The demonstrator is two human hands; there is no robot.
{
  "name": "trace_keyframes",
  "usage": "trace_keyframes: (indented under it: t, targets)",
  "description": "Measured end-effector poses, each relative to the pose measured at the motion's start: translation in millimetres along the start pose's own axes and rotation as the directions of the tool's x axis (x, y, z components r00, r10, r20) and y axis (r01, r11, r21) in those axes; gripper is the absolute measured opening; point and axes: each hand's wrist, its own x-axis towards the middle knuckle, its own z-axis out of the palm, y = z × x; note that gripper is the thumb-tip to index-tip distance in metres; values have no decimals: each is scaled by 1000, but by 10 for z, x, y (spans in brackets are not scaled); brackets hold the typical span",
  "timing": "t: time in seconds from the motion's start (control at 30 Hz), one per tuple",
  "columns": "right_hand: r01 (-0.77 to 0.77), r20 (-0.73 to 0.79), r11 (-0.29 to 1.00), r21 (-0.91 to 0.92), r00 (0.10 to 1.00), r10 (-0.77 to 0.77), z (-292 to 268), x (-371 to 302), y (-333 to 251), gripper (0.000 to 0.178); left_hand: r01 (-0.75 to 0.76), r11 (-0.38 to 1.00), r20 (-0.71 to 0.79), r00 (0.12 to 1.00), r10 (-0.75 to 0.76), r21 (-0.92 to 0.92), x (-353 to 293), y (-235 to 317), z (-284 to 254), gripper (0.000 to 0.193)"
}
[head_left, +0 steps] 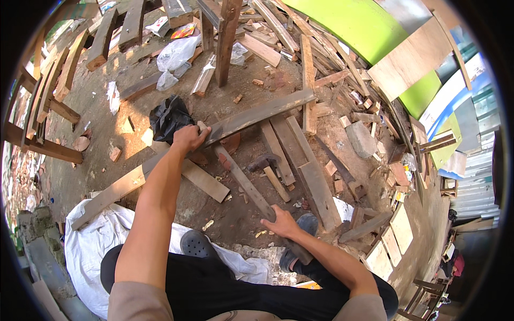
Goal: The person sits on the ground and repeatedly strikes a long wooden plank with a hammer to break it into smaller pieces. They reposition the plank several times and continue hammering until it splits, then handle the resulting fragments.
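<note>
My left hand point(188, 138) is closed on a long wooden plank point(257, 113) that slants from the white sheet up to the far right. A black plastic bag point(170, 116) lies just beyond that hand. My right hand point(281, 222) grips a narrow wooden batten point(241, 179), whose far end meets the plank near my left hand. Between the batten and some boards point(316, 192) rests a hammer point(265, 161) with a dark head and a wooden handle. Farther right a handsaw point(342, 170) lies on the ground. A shorter board point(206, 181) sticks out below the plank.
My shoes point(198, 244) stand by a white sheet point(96, 251) on dirt ground. Upright wooden posts point(227, 43) rise at the far middle. Scrap wood and a concrete block point(361, 139) lie right, before a green panel point(358, 29). Wooden frames point(43, 144) stand left.
</note>
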Motion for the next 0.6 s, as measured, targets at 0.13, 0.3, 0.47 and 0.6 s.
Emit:
trace_keyframes:
  t: [0.13,0.3,0.47,0.6]
  targets:
    - [1,-20,959,-282,1000,-7,-841,13,100,55,-125,985,-429,901,65,-115,111,214,69,65]
    - [70,-252,817,-572,933,-256,-1657,-175,421,53,-142,809,-285,958,-32,-571,214,1119,-224,63]
    - [32,-440,853,-521,846,-301,-2116,-69,29,52,-121,381,-169,981,-94,-916,277,1715,-326,74]
    - [110,-467,810,-577,769,-437,-2068,63,-54,53,-31,224,-33,999,-4,-974,118,1985,-354,82]
